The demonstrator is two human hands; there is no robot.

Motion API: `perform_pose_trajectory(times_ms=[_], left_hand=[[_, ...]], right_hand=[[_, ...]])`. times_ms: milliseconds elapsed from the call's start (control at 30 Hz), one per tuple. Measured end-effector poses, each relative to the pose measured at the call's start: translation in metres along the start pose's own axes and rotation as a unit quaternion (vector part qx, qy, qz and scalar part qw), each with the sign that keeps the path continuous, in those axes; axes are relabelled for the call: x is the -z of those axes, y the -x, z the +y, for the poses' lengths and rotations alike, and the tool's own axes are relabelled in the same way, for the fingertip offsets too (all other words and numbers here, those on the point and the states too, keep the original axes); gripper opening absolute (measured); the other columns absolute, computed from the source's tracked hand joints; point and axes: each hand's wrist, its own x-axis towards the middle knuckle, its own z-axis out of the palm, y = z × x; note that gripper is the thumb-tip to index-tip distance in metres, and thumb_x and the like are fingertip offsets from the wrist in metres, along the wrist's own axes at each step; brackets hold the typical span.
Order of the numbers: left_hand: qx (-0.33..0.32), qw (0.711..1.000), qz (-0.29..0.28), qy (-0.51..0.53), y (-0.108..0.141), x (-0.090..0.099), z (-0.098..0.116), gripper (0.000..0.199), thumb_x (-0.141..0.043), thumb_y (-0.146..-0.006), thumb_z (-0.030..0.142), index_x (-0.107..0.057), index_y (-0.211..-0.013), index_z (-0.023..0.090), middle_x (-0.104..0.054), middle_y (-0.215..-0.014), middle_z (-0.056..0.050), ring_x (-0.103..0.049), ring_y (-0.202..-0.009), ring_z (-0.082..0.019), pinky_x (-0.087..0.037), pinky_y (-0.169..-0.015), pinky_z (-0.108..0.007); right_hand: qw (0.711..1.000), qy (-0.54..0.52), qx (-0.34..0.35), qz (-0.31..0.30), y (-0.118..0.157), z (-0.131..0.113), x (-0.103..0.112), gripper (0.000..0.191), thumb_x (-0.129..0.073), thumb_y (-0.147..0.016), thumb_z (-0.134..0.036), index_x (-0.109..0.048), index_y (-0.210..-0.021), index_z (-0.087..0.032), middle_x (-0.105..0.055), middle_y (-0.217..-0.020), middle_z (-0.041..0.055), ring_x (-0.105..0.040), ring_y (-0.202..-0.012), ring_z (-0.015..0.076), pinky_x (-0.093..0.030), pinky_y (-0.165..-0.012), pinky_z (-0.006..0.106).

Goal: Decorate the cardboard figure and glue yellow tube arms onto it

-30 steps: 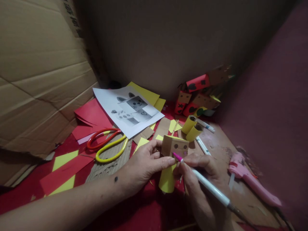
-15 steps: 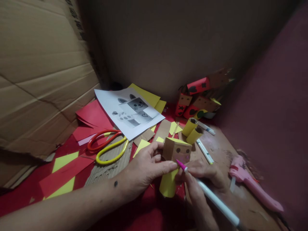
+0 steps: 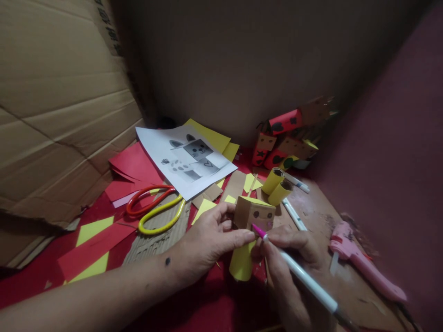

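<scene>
My left hand [image 3: 214, 237] is closed around a small paper-and-cardboard figure [image 3: 242, 263], its thumb across the front. The figure has a brown box head with two dark eyes and pink marks, on a yellow tube body. In my right hand [image 3: 294, 258] is a felt-tip pen [image 3: 306, 276] with a white barrel and a pink tip end. That tip rests at the lower left of the figure's face; whether it touches cannot be made out for certain. Behind the figure stand two yellow paper tubes [image 3: 280, 192].
Scissors [image 3: 162, 216] with red and yellow handles lie left, beside a printed sheet [image 3: 194, 161] with an animal picture. More figures [image 3: 285, 140] are piled at the back. A pink glue gun [image 3: 367, 265] lies right. A cardboard panel [image 3: 62, 110] rises on the left.
The pink pen tip has shifted slightly up and left on the figure's face, and the pen's rear end has moved left. My left hand keeps its hold on the figure.
</scene>
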Motion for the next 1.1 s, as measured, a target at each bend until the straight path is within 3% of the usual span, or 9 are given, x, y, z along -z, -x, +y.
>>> perform_pose_trajectory(times_ms=[700, 1100], left_hand=[[0.009, 1.0, -0.003, 0.013, -0.0006, 0.002, -0.0027, 0.035, -0.08, -0.08, 0.017, -0.057, -0.106, 0.018, -0.076, -0.112, -0.007, -0.073, -0.1, -0.019, -0.056, -0.092, -0.032], [0.005, 1.0, -0.001, 0.005, -0.0014, 0.0012, -0.0012, 0.036, -0.081, -0.079, 0.018, -0.059, -0.107, 0.018, -0.075, -0.115, -0.007, -0.07, -0.109, -0.021, -0.054, -0.095, -0.031]], right_hand=[[1.0, 0.02, -0.01, 0.016, -0.0007, 0.0019, 0.0011, 0.011, -0.065, -0.092, -0.015, -0.063, -0.09, -0.025, -0.067, -0.075, -0.0052, -0.067, -0.06, 0.0075, -0.058, -0.06, 0.014], [1.0, 0.004, -0.012, 0.013, -0.0012, 0.0011, -0.0004, 0.011, -0.066, -0.091, -0.016, -0.064, -0.088, -0.026, -0.069, -0.074, -0.0049, -0.068, -0.058, 0.0083, -0.057, -0.057, 0.014]])
